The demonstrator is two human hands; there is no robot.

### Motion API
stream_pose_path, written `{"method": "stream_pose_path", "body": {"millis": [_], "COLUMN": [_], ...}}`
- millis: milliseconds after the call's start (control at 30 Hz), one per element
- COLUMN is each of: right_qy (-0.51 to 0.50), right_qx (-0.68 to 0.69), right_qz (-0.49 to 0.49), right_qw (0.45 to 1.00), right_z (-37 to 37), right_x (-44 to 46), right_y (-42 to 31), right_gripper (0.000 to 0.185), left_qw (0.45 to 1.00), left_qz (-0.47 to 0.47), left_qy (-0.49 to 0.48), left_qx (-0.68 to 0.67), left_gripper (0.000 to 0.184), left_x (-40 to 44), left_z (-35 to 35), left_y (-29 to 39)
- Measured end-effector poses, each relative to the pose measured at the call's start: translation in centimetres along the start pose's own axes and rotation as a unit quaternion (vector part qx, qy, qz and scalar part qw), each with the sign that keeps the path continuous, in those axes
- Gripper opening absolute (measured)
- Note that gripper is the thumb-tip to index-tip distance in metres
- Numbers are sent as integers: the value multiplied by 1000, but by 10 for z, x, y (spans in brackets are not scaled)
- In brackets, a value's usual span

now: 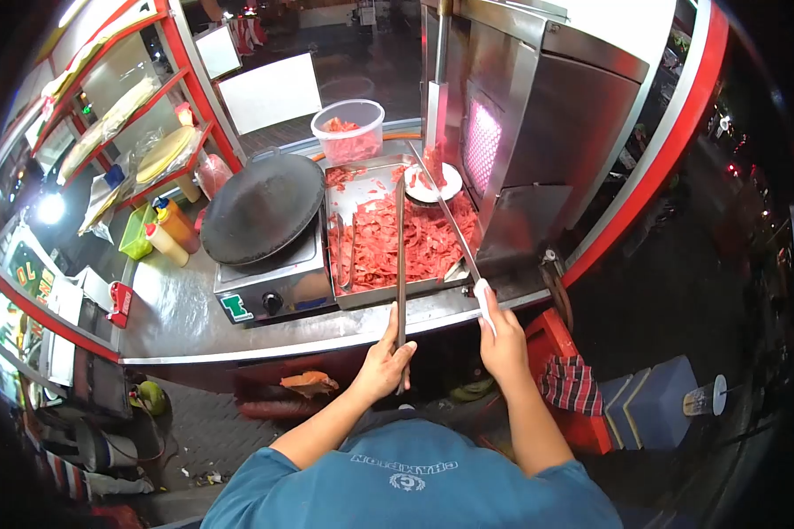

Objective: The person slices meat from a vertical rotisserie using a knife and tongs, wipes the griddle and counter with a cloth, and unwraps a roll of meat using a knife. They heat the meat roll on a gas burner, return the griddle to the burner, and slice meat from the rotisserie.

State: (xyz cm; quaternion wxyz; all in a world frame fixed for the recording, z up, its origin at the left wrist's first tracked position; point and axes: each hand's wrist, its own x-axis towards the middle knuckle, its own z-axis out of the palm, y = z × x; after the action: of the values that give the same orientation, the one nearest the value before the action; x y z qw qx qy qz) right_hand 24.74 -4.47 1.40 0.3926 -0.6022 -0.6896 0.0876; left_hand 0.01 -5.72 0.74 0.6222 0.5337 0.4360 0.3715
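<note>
In my left hand (382, 366) is a pair of long metal tongs (401, 264), seen nearly edge-on, reaching up over the meat. My right hand (503, 342) is closed round the white handle of a long knife (454, 227). Its blade slants up and left across a round white plate (445, 182) at the foot of the vertical spit (435, 110). Sliced reddish meat (379, 242) covers much of a metal tray (403, 293) beneath both tools. A second metal utensil, like tongs (347, 260), lies at the tray's left side.
Left of the tray, a dark pan (265, 207) sits on a stove (291, 295). A clear tub (353, 145) of meat stands behind. The glowing grill (483, 145) is at the right. Sauce bottles (169, 242), a green basket (138, 232) and shelved flatbreads (166, 154) are further left.
</note>
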Motion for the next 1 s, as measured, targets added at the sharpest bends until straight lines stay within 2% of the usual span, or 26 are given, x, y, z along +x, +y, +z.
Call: {"method": "stream_pose_path", "body": {"millis": [33, 67, 200, 300, 367, 400, 467, 533, 633, 833, 867, 933, 1000], "right_qy": [3, -35, -59, -76, -71, -110, -115, -130, -79, -36, -59, -85, -73], "right_qx": [2, -34, -92, -81, -26, -36, 58, 34, 13, -120, -163, -162, -133], "right_qz": [-6, 44, 73, 73, 26, 78, 54, 82, 41, 23, 45, 74, 37], "right_qw": [1000, 998, 991, 991, 997, 990, 990, 987, 996, 992, 984, 980, 988], "right_z": [5, 7, 9, -21, -56, -78, -101, -115, -86, -5, 1, -5, -15], "right_x": [17, 34, 60, 36, 12, 4, -11, -12, -5, 53, 59, 62, 50], "right_y": [-4, -12, -31, -29, -31, -42, -36, -45, -37, -22, -25, -41, -28], "right_gripper": [64, 62, 61, 62, 63, 63, 62, 62, 62, 55, 57, 59, 60], "left_qw": [1000, 1000, 1000, 1000, 1000, 1000, 1000, 1000, 1000, 1000, 1000, 1000, 1000], "left_qz": [-5, -2, 13, 20, 19, 15, 7, 2, 4, 1, -1, -3, -5], "left_qy": [-2, -2, 2, 7, 10, 10, 8, 2, -1, 3, 5, 12, 14], "left_qx": [-4, -4, -12, -16, -18, -20, -17, -11, -10, -9, -5, 5, 3], "left_gripper": [85, 85, 85, 85, 85, 85, 85, 85, 85, 83, 83, 83, 84], "left_x": [0, 1, 8, 13, 15, 14, 11, 10, 6, -4, -3, 0, 5], "left_z": [-1, -1, -1, 1, 1, 1, -1, -6, -6, 6, 9, 10, 7], "left_y": [-1, -4, -4, -6, -6, -3, -2, -2, -3, -3, -3, -2, -4]}}
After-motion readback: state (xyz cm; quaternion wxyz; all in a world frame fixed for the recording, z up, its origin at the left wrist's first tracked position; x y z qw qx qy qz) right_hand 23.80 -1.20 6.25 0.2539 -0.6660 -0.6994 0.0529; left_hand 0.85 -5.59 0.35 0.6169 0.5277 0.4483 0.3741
